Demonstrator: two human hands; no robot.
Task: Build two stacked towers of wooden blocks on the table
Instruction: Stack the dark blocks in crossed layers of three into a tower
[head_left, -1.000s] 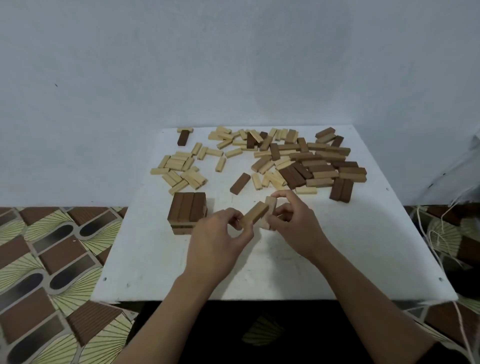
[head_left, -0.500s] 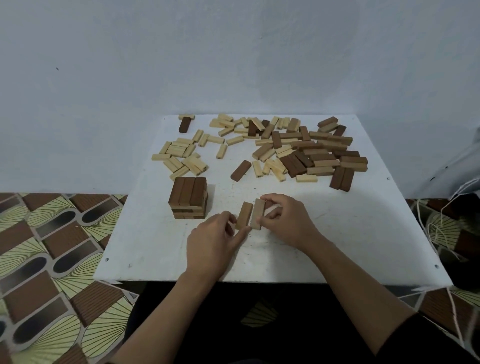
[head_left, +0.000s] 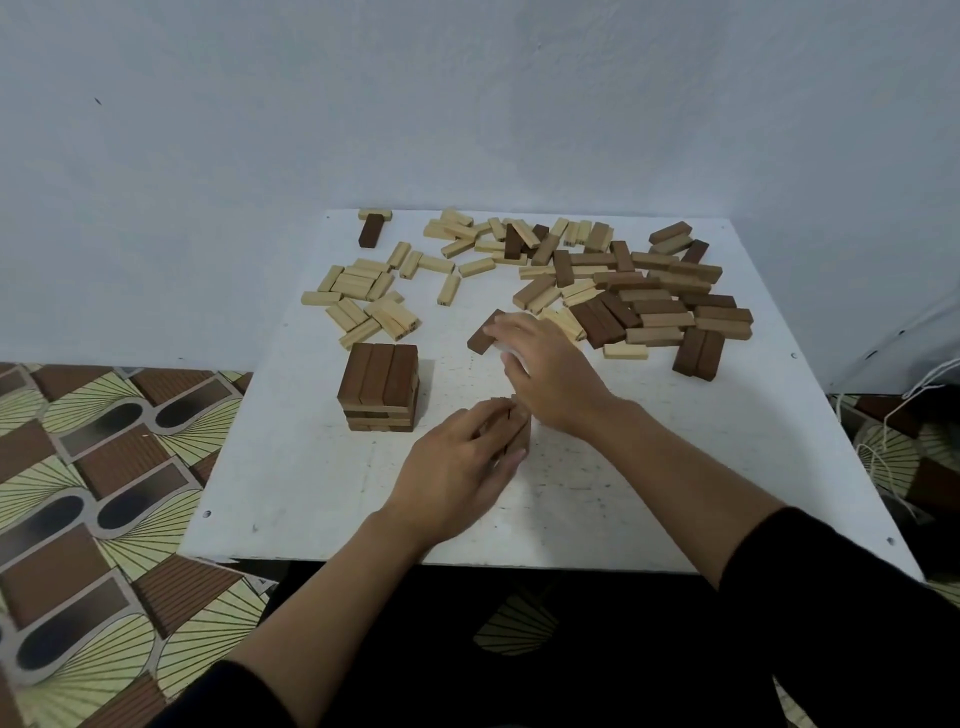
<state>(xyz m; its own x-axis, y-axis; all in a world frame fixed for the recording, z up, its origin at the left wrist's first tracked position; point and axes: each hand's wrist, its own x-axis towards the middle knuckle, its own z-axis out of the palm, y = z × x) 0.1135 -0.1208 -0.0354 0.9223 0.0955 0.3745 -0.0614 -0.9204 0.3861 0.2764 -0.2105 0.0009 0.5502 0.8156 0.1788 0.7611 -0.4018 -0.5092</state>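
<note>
As L hand (head_left: 457, 467) covers them, 2nd-tower blks (head_left: 521, 434) barely show.

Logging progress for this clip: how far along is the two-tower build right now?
Done: one tower stands several layers high, its top layer dark. In hand: the left hand holds the base blocks of the second tower, while the right hand reaches a loose dark block; its grip is blurred. Left: nearly all of the second tower, with many loose blocks spread across the table.
</note>
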